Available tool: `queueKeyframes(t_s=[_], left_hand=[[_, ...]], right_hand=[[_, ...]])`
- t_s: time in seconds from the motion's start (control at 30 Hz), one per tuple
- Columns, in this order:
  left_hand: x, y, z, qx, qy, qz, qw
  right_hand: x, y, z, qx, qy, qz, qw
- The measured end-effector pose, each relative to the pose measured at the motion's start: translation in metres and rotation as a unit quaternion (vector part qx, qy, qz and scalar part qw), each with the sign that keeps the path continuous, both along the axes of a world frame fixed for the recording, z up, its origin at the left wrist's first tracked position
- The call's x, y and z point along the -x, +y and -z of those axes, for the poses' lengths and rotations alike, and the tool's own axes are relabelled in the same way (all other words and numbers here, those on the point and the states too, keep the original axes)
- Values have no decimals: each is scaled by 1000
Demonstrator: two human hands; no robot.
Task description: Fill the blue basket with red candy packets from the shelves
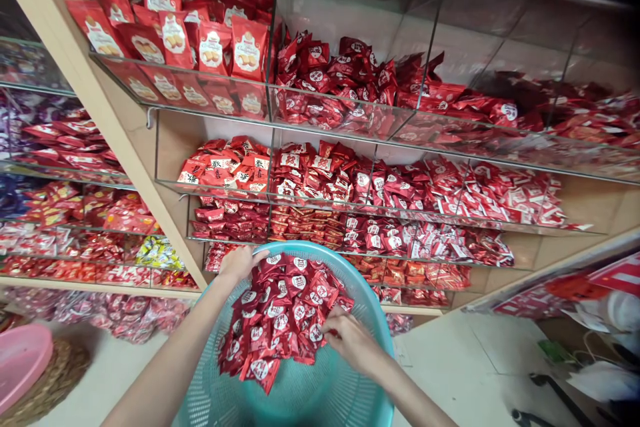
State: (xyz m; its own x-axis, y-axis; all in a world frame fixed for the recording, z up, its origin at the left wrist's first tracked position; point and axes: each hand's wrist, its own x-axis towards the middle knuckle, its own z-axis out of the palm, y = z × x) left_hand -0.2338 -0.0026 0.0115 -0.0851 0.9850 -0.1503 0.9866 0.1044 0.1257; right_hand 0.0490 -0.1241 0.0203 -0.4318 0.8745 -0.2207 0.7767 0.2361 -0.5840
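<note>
A teal plastic basket stands at the bottom centre, with a heap of red packets with white round labels at its far side. The near part of its floor shows bare. My left hand is closed on the far left rim. At the right edge of the heap is my right hand, its fingers pinched together against a red packet with a round label.
Shelves with clear fronts hold many red packets beyond the basket. A slanting wooden post divides them from shelves on the left. A pink basin is at the lower left, and dark tubing lies at the lower right.
</note>
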Motion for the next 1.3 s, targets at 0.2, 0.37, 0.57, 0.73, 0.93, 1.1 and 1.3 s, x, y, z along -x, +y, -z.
queueKeyframes(t_s=[0.2,0.37,0.57,0.73,0.93,1.1,1.3], left_hand=[[0,0,-1,-2,-4,-3,1000],[2,0,3,-10,-4,-10,1000],[3,-3,5,-28,-16,-10,999],[5,-4,7,-34,-22,-15,999],[12,-1,16,-50,-34,-8,998],[13,0,19,-57,-46,0,997],[11,-4,12,-44,-43,-7,998]], right_hand=[[0,2,1,-29,40,22,999],[1,6,-2,-56,118,54,990],[-3,13,-14,-121,242,102,957],[-3,41,-77,-208,249,48,945],[5,93,-217,-438,185,-25,879],[13,156,-308,-562,104,0,821],[27,226,-347,-535,-65,70,840]])
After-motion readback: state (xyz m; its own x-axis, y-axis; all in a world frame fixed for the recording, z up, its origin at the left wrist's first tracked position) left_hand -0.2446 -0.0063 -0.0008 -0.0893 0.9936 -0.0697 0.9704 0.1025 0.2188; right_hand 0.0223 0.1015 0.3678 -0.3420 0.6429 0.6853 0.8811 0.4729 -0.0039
